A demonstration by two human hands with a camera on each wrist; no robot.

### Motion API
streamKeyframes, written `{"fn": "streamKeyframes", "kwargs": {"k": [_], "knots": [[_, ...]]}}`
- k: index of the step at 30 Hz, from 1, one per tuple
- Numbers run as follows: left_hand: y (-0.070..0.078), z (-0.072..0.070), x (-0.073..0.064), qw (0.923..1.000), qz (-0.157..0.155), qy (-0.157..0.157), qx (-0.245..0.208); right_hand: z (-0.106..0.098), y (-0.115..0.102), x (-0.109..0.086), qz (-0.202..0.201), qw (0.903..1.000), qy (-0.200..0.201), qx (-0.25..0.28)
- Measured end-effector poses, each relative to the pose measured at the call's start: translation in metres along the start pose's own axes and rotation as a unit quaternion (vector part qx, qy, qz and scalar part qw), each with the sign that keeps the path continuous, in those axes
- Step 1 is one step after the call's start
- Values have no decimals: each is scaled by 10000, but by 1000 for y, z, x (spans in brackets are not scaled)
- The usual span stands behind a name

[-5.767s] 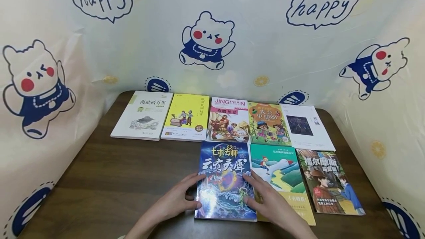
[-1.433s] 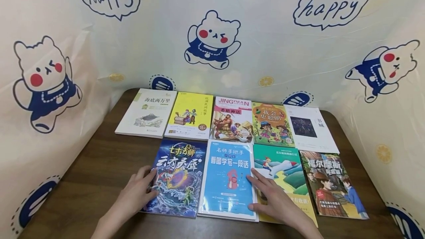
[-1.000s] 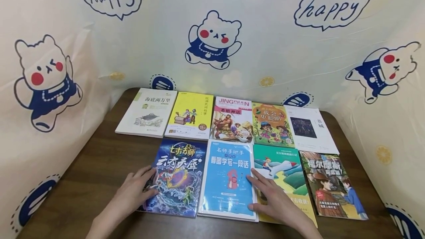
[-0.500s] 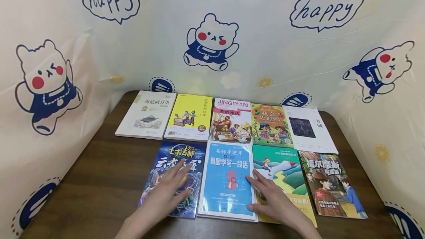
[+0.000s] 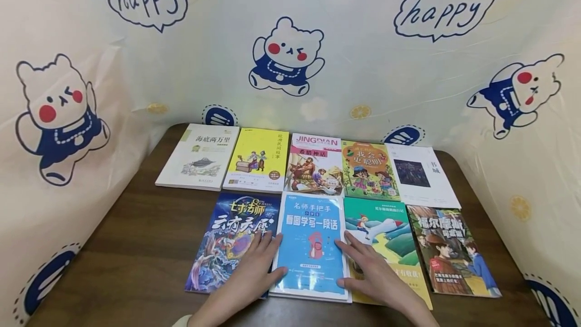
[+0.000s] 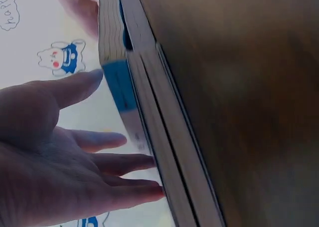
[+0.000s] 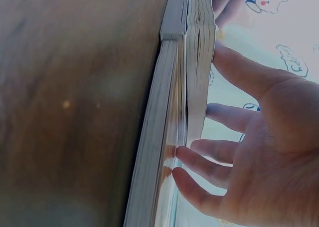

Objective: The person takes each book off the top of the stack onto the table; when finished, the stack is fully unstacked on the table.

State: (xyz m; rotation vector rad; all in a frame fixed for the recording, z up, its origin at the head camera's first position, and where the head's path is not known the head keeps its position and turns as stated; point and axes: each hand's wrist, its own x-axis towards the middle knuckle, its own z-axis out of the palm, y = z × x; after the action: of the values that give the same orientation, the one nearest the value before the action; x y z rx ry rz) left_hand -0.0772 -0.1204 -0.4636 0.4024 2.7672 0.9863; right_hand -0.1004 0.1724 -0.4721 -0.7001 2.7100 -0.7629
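Note:
A light-blue paperback (image 5: 308,279) lies flat in the front row. My left hand (image 5: 248,272) reaches over the dark-blue fantasy book (image 5: 215,254), its thumb and fingers at the paperback's left edge. At the opposite edge is my right hand (image 5: 373,272), above a green-and-yellow book (image 5: 401,246). The left wrist view has the left hand (image 6: 60,167) with loosely straight fingers, the thumb against the paperback's blue spine (image 6: 119,85). In the right wrist view the right hand (image 7: 264,142) has fingers spread, the thumb by the paperback's page edge (image 7: 200,62).
Several books fill a back row, from a white one (image 5: 199,158) through a yellow one (image 5: 256,153) to a white one with a dark picture (image 5: 428,175). A detective book (image 5: 458,261) lies front right. Patterned cloth (image 5: 363,79) surrounds the brown table (image 5: 122,246).
The dark-blue fantasy book was between both hands and now lies left of the light-blue paperback. My left hand has moved rightward from its left edge to the paperback. The right hand stays.

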Motion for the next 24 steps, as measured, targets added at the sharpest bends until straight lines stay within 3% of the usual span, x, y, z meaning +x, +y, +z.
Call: {"fn": "streamKeyframes", "kwargs": {"k": [5,11,14,15,17,21,24], "knots": [[6,6,3,9992,200,272,-210,-1,0,1,-67,10000,38,-9],[3,6,8,9923,141,406,-1158,-1,1,0,-41,10000,21,-28],[-1,6,11,9825,166,442,-1802,-1,2,0,-13,10000,25,-5],[-3,6,12,9756,143,400,-2154,-1,2,0,-22,10000,27,21],[-7,4,13,9548,63,280,-2958,-1,3,-1,-67,9999,29,77],[-14,0,16,9008,-421,-149,-4320,0,4,-1,-113,9997,16,195],[-17,-2,19,8850,-641,-439,-4591,0,6,-2,-109,9996,-32,255]]}}
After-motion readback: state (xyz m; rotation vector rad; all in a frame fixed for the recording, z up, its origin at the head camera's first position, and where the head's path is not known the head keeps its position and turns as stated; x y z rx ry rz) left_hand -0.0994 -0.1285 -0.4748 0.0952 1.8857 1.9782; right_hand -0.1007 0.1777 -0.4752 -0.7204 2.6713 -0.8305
